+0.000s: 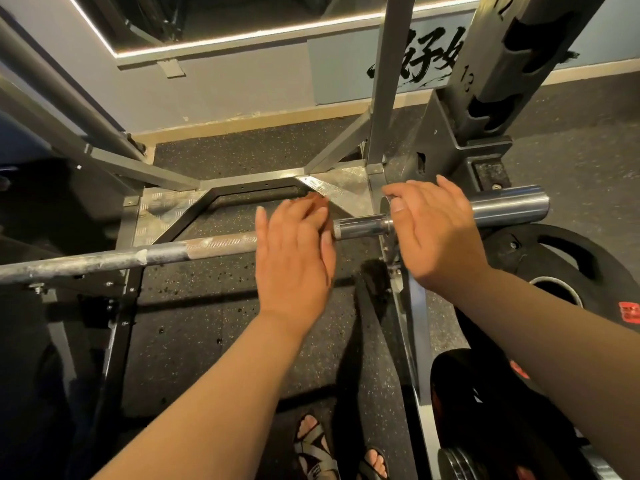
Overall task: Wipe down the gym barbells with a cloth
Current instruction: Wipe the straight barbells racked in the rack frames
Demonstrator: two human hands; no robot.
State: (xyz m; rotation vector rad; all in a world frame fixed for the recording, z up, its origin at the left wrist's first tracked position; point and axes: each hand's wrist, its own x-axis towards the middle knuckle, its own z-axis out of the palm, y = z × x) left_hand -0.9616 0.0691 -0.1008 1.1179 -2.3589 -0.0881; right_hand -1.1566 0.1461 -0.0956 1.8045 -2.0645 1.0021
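A steel barbell [214, 244] lies across the view at waist height, its knurled shaft smeared with white chalk toward the left. Its shiny sleeve [512, 201] sticks out to the right. My left hand [294, 247] hovers flat over the shaft near the collar, fingers straight and slightly blurred. My right hand [438, 233] rests palm-down over the inner end of the sleeve, fingers spread. Neither hand holds anything, and no cloth is in sight.
A dark rack upright [485, 84] with numbered holes rises at the back right. Black weight plates sit at the right [568, 258] and lower right [485, 410]. A diamond-plate base [162, 213] lies on the speckled rubber floor [225, 341]. My sandalled feet [313, 441] stand below.
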